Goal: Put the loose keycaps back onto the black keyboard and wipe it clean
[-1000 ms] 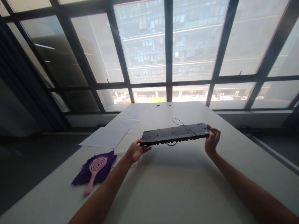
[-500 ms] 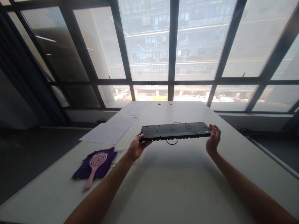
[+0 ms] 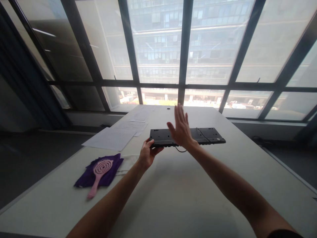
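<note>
Now keyboard (image 3: 211, 134) in left hand (image 3: 146, 154) alone, right hand (image 3: 182, 130) off its right end, fingers (image 3: 177, 119) outstretched.

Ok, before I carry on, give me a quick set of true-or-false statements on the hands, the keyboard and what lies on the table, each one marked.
1. The left hand grips one end of the keyboard. True.
2. The right hand is clamped on the keyboard's other end. False: the right hand is held open, fingers extended, in front of the keyboard's middle as seen from here.
3. The pink hairbrush lies partly on the purple cloth. True.
4. The keyboard's key side is turned to view. False: its underside is.
5. Paper sheets lie on the table, left of the keyboard. True.
</note>
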`<state>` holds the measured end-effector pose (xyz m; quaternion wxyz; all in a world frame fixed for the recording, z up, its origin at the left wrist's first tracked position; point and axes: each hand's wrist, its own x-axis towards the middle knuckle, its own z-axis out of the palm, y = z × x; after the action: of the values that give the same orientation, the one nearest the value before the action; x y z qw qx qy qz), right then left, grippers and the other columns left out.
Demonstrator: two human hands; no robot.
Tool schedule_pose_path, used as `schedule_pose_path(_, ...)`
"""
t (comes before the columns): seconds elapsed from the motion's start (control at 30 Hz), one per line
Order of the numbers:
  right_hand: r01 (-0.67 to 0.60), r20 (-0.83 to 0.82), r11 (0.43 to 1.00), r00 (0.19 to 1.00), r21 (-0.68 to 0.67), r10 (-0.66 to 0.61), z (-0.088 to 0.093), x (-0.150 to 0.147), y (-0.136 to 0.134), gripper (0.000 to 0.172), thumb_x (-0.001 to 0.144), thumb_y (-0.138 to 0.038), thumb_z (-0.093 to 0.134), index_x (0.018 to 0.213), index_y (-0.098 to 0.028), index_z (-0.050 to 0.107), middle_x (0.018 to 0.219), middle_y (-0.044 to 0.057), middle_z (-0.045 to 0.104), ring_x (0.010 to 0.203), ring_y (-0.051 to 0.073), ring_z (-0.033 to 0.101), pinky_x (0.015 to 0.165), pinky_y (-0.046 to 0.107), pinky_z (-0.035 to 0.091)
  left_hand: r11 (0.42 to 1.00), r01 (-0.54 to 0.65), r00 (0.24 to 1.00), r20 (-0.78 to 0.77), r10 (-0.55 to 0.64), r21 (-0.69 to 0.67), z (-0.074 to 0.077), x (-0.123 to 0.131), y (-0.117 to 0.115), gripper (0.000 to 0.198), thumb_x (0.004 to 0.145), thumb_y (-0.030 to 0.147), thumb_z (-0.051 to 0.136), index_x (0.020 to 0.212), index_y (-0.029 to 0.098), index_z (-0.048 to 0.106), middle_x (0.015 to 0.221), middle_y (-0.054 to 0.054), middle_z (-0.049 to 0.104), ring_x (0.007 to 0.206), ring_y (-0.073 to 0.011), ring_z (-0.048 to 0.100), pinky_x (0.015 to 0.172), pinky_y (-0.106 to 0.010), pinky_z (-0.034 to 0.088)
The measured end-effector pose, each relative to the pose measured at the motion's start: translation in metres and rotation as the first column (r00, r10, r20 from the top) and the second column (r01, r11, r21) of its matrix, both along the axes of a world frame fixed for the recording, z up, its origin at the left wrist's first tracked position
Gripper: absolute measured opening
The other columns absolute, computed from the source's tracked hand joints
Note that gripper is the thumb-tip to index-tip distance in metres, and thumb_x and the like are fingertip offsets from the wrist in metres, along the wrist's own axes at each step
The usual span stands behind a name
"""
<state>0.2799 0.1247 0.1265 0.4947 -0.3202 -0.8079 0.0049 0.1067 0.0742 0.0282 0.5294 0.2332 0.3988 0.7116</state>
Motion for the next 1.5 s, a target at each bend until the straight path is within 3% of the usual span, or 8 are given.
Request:
schedule_pose_path(0.23,0.033,0.513,0.908,0.833,-0.418,0.206,-0.053,-0.054,-0.004,0.092,0.1,-0.073,0.022,0.158,-0.002,0.032,0.165,0.025,0.029,0.156,0.034,0.022,0.126,0.057,0.004,1.0,-0.017,0.997,0.073,0.017,-0.001,-0.004,-0.004,0.002,0.026,0.085,0.016,0.063,0.109,0.021,0.055,0.077,0.002,0.066,0.062,-0.0131,0.066,0.061,-0.028,0.061)
schedule_pose_path(0.43,0.13,0.305,0.972,0.95,-0.196,-0.066,-0.025,-0.009,0.009,0.086,0.103,-0.068,0.016,0.164,-0.006,0.016,0.171,0.017,0.011,0.159,0.028,0.004,0.128,0.051,0.005,0.999,-0.033,0.996,0.08,0.03,0.034,0.002,-0.004,0.0,0.035,0.085,0.015,0.064,0.118,0.019,0.053,0.096,-0.007,0.073,0.077,-0.0228,0.075,0.072,-0.044,0.066)
schedule_pose_path(0.6,0.322,0.096,0.942,0.945,-0.091,-0.314,-0.017,0.032,0.031,0.084,0.104,-0.065,0.013,0.165,-0.008,0.004,0.172,0.016,0.006,0.159,0.029,-0.002,0.126,0.059,0.003,0.998,-0.055,0.992,0.113,0.053,0.014,0.005,-0.002,-0.001,0.035,0.086,0.013,0.062,0.119,0.019,0.054,0.094,-0.007,0.072,0.075,-0.0227,0.074,0.073,-0.045,0.066)
schedule_pose_path(0.8,0.167,0.501,0.877,0.861,-0.45,0.092,-0.054,0.055,0.036,0.079,0.103,-0.068,0.028,0.157,-0.012,0.041,0.161,0.018,0.041,0.152,0.034,0.032,0.123,0.055,0.026,0.998,-0.06,0.995,0.083,0.06,0.002,0.001,-0.001,-0.002,0.036,0.086,0.011,0.061,0.121,0.017,0.055,0.094,-0.008,0.072,0.075,-0.0241,0.075,0.072,-0.045,0.067)
schedule_pose_path(0.93,0.1,0.305,0.941,0.952,-0.324,0.004,-0.041,0.088,0.048,0.076,0.104,-0.066,0.027,0.159,-0.014,0.038,0.165,0.015,0.034,0.154,0.031,0.028,0.124,0.053,0.027,0.998,-0.066,0.996,0.058,0.066,-0.003,-0.004,-0.001,0.0,0.036,0.085,0.011,0.061,0.12,0.017,0.057,0.091,-0.007,0.071,0.072,-0.023,0.074,0.069,-0.045,0.067)
schedule_pose_path(1.13,0.387,-0.027,0.905,0.917,-0.175,-0.397,-0.033,0.165,0.085,0.065,0.106,-0.053,0.029,0.148,-0.01,0.051,0.156,0.019,0.048,0.15,0.032,0.036,0.123,0.054,0.029,0.998,-0.063,0.995,0.073,0.063,0.003,0.0,-0.004,0.002,0.036,0.085,0.012,0.061,0.12,0.018,0.059,0.093,-0.007,0.072,0.077,-0.0242,0.075,0.075,-0.046,0.066)
schedule_pose_path(1.33,0.245,0.13,0.9,0.969,-0.361,-0.212,-0.066,0.23,0.096,0.042,0.097,-0.052,0.049,0.096,-0.019,0.075,0.107,0.015,0.078,0.115,0.034,0.068,0.105,0.05,0.051,0.999,-0.044,0.996,0.072,0.045,-0.009,0.003,-0.008,0.0,0.035,0.086,0.01,0.06,0.121,0.018,0.061,0.095,-0.009,0.074,0.078,-0.025,0.075,0.075,-0.049,0.067)
schedule_pose_path(1.5,0.196,-0.161,0.917,0.951,-0.349,-0.265,-0.08,0.286,0.099,0.046,0.087,-0.027,0.048,0.127,-0.016,0.069,0.128,0.015,0.072,0.125,0.031,0.064,0.11,0.055,0.048,0.994,-0.046,0.988,0.14,0.06,-0.102,0.013,-0.014,0.001,0.03,0.089,0.006,0.054,0.118,0.011,0.063,0.085,-0.011,0.074,0.073,-0.0256,0.075,0.071,-0.046,0.068)
